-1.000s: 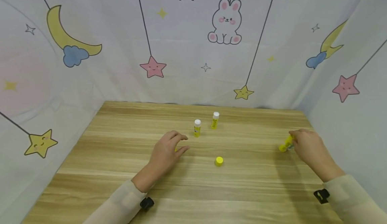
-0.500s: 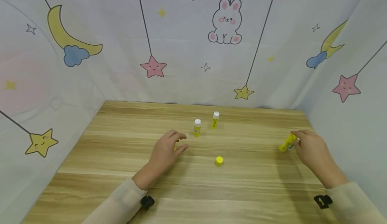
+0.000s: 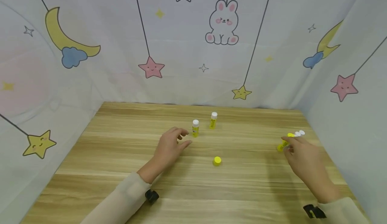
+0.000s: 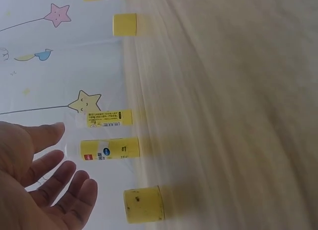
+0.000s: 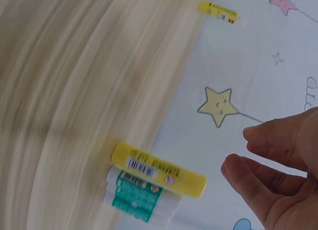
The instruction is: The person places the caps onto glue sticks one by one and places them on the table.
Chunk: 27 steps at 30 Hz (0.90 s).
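My left hand (image 3: 169,146), fingers loosely bent and holding nothing, hovers just left of an upright yellow glue stick with a white cap (image 3: 195,128). A second such glue stick (image 3: 213,120) stands behind it. In the left wrist view a loose yellow cap (image 4: 144,205) sits on the table near my fingers; my hand hides it from the head view. At the right, my right hand (image 3: 306,160) is beside an all-yellow glue stick (image 5: 159,169), thumb and fingers apart with nothing between them. That stick stands alongside white-and-green glue sticks (image 5: 136,194), which my hand partly covers in the head view.
Another loose yellow cap (image 3: 217,161) lies on the wooden table (image 3: 193,197) between my hands. A white curtain (image 3: 121,49) printed with stars, moons and a rabbit hangs behind the table and along both sides.
My right hand has let go of the yellow glue stick and drawn back toward me, uncovering white tops beside it. The left hand has shifted slightly right, toward the nearer white-capped glue stick.
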### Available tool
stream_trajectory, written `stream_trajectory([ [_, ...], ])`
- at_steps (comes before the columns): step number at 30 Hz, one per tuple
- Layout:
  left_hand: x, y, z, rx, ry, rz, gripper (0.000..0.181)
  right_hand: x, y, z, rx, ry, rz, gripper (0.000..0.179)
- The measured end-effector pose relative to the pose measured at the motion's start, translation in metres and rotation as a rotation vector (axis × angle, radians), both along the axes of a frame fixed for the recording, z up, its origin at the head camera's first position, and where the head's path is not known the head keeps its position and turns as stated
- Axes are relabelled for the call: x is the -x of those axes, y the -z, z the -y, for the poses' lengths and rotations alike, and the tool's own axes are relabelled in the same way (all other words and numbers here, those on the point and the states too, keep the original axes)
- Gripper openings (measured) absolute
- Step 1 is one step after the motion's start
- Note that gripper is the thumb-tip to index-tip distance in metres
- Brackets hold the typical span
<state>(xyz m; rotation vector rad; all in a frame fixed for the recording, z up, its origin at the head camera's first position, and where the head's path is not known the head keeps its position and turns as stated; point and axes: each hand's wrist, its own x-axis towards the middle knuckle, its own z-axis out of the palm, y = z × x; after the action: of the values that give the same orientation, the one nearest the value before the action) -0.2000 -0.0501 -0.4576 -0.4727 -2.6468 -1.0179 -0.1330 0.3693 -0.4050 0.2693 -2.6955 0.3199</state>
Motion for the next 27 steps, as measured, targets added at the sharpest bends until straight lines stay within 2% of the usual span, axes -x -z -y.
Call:
stream_trajectory([
  [7,0.010,0.001,-0.007,-0.108,-0.011,0.132,0.030,-0.003,0.009,0.023,0.073,-0.042,-0.001,0.033],
  [14,0.022,0.004,-0.014,-0.156,-0.048,0.230,0.039,-0.006,0.018,0.045,0.155,-0.044,0.099,0.033],
  [20,0.031,0.004,-0.016,-0.233,-0.055,0.345,0.045,-0.004,0.025,0.064,0.188,-0.076,0.114,0.034],
  [23,0.036,0.005,-0.017,-0.245,-0.044,0.395,0.048,-0.003,0.028,0.071,0.210,-0.089,0.131,0.034],
  [27,0.044,0.008,-0.019,-0.235,-0.036,0.420,0.053,-0.003,0.032,0.079,0.249,-0.100,0.141,0.034],
])
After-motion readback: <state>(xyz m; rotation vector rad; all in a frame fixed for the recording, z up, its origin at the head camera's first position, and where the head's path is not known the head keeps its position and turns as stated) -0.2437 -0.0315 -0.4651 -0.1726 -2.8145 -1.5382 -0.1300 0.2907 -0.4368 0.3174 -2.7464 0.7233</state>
